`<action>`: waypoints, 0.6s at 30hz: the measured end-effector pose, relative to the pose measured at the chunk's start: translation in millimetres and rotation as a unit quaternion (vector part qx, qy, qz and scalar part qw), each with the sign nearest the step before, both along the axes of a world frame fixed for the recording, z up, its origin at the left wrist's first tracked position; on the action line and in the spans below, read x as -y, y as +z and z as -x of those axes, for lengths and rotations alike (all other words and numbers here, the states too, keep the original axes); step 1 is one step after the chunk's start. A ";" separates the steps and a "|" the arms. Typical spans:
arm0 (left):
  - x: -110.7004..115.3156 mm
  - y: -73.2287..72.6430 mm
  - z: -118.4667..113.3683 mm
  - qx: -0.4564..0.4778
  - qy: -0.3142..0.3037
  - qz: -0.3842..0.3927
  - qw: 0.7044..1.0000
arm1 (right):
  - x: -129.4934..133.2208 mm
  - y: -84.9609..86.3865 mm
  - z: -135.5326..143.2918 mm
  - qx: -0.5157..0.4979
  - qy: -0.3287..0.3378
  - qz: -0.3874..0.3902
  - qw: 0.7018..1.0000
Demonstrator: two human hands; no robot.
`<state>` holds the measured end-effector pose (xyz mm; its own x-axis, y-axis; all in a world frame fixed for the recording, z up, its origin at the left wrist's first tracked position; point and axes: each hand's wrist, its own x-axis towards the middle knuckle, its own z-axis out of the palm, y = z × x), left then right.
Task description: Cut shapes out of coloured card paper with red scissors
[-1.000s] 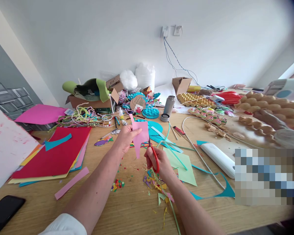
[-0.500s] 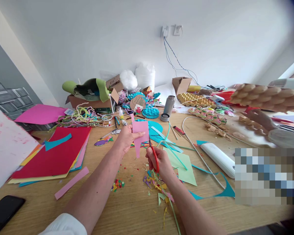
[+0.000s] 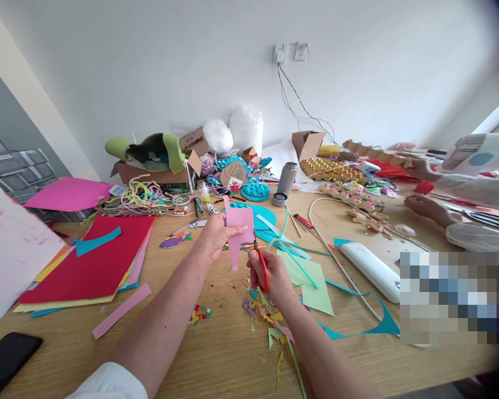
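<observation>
My left hand [image 3: 221,237] pinches a piece of pink paper [image 3: 242,217], with its thumb lying across the front. A narrow strip sticks up from the paper's top left, and a tapering piece hangs below. My right hand [image 3: 272,271] is closed around red-handled scissors [image 3: 263,271], their dark blades at the paper's lower right edge. Under my hands lie paper scraps [image 3: 260,305] in yellow, purple and green, and a small heap of coloured dots [image 3: 200,314]. Blue paper circles [image 3: 264,217] sit just behind the pink paper.
At left lie a stack of coloured paper [image 3: 87,255], a pink strip [image 3: 122,311] and a phone [image 3: 10,363]. A steel flask [image 3: 288,180], green paper [image 3: 316,282] and a white device [image 3: 370,271] are to the right. A co-worker's hands [image 3: 428,209] are at far right, near an egg carton strip [image 3: 376,152].
The pink paper has shifted slightly down and right against the scissors. At far right, the co-worker's egg carton has moved back and left, away from the camera.
</observation>
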<state>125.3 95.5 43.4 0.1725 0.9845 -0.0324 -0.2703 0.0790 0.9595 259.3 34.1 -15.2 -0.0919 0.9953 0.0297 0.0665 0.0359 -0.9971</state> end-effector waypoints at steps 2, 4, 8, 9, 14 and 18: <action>0.1 -0.5 -0.1 -0.003 -0.005 0.002 1.000 | 0.0 -0.5 -0.2 0.004 0.000 0.003 1.000; 0.1 -0.7 -0.3 -0.005 -0.007 0.004 1.000 | 0.3 -0.5 -0.2 0.004 -0.001 0.003 1.000; 0.5 -0.7 -0.8 -0.005 -0.010 0.011 1.000 | 0.9 -0.7 0.0 -0.002 -0.005 0.001 1.000; 0.6 -0.7 -0.9 -0.006 -0.010 0.012 1.000 | 0.8 -1.0 0.1 -0.004 -0.005 0.000 1.000; 0.2 -1.0 -1.0 -0.012 -0.007 0.009 1.000 | -0.8 -2.8 0.2 0.001 -0.017 -0.002 1.000; -0.3 -1.1 -1.3 -0.015 -0.006 0.011 1.000 | -1.0 -5.3 -0.7 0.017 -0.018 -0.014 1.000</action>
